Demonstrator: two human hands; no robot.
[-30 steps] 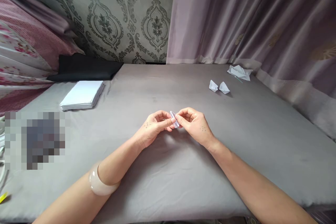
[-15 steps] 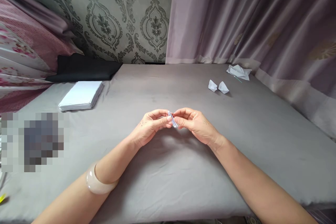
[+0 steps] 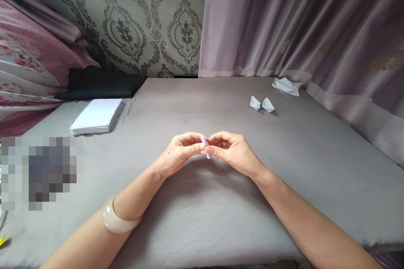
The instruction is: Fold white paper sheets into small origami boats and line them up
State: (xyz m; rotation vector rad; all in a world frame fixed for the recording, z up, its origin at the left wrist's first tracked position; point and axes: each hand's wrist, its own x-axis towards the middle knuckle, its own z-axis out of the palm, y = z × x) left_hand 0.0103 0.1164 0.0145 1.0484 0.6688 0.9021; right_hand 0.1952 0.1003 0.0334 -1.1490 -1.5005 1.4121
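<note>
A small piece of folded white paper [image 3: 205,140] is pinched between my two hands, above the middle of the grey-covered table. My left hand [image 3: 184,150], on the arm with a pale bangle [image 3: 116,218], grips its left side between thumb and fingers. From the other side my right hand [image 3: 235,151] grips it too, its thumb close to the left thumb. Only the paper's upper and lower ends show; the fingers hide the rest. Beyond my right hand, two small folded paper pieces [image 3: 255,103] stand close to each other on the cloth.
A stack of white paper [image 3: 96,114] lies at the left, with black cloth [image 3: 104,83] behind it. More folded paper [image 3: 287,86] and a thin greenish stick [image 3: 285,94] lie at the far right, near the curtain [image 3: 252,21]. A blurred-out patch covers the left side.
The folded paper has turned slightly and is more covered by the fingers. Both thumbs have come closer together over it. The other paper pieces have stayed in place.
</note>
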